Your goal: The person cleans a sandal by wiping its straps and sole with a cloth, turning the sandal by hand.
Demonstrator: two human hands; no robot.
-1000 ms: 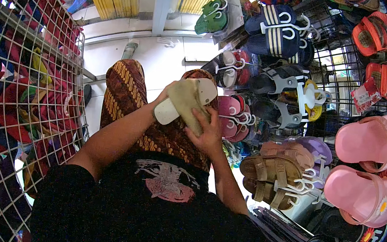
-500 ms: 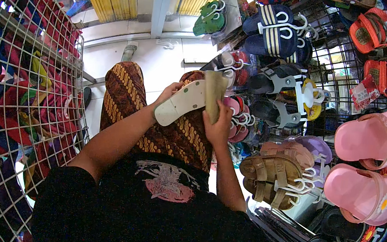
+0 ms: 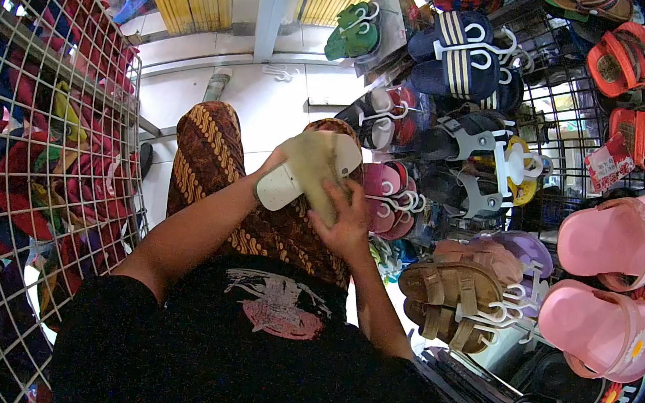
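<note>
Over my lap, a white-soled sandal [image 3: 279,190] is tilted with its underside showing. My left hand [image 3: 272,163] grips it from its left edge, and those fingers are mostly hidden behind the sandal and the cloth. My right hand [image 3: 349,225] holds a beige cloth [image 3: 313,162], which lies across the middle of the sole and covers much of it. The right fingers press on the lower part of the cloth. Both ends of the sole stick out from under it.
To the right, racks hold navy slides [image 3: 447,52], brown sandals [image 3: 447,297], pink clogs [image 3: 603,240] and red sandals [image 3: 626,60] on white hangers. A wire grid [image 3: 37,166] with colourful footwear behind it stands at the left. A white hanger [image 3: 280,73] lies on the tiled floor [image 3: 185,76].
My right hand has swept the cloth leftward from the sandal's right side onto the middle of its sole. The left hand and the sandal stay about where they were.
</note>
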